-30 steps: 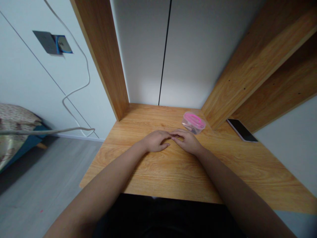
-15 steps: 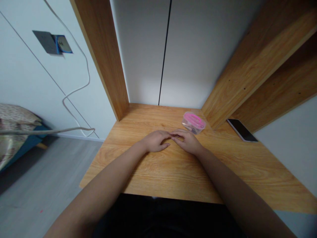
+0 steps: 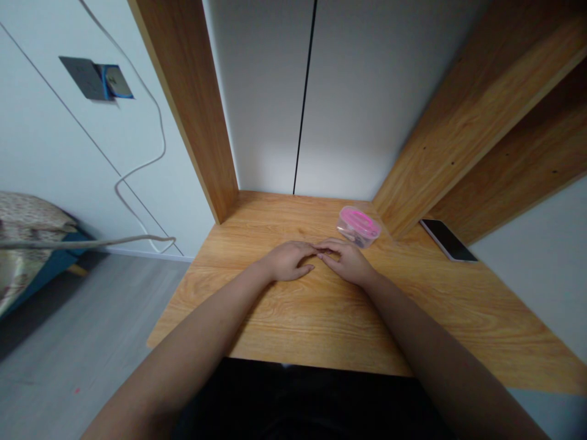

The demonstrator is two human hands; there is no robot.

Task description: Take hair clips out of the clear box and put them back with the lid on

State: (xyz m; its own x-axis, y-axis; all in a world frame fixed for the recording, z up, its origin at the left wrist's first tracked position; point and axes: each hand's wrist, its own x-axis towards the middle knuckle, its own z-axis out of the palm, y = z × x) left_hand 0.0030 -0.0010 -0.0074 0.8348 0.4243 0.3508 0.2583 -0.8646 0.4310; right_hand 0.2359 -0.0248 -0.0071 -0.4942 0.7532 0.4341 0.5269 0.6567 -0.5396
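Note:
My left hand (image 3: 292,260) rests on the wooden desk (image 3: 316,324), its fingers stretched towards the right and the thumb held apart. Its fingertips meet those of my right hand (image 3: 345,260), which lies on the desk with fingers extended to the left. Both hands are open, and nothing shows in either. Just beyond my right hand stands a small clear plastic box (image 3: 359,227) with a pink lid, closed. Something dark lies inside it, too unclear to name.
A phone (image 3: 448,240) lies face up at the right, by a wooden panel (image 3: 440,146). White panels back the desk. On the left wall are a displaced socket plate (image 3: 85,76) and a hanging white cable (image 3: 164,131). A patterned cloth (image 3: 30,220) covers furniture at far left.

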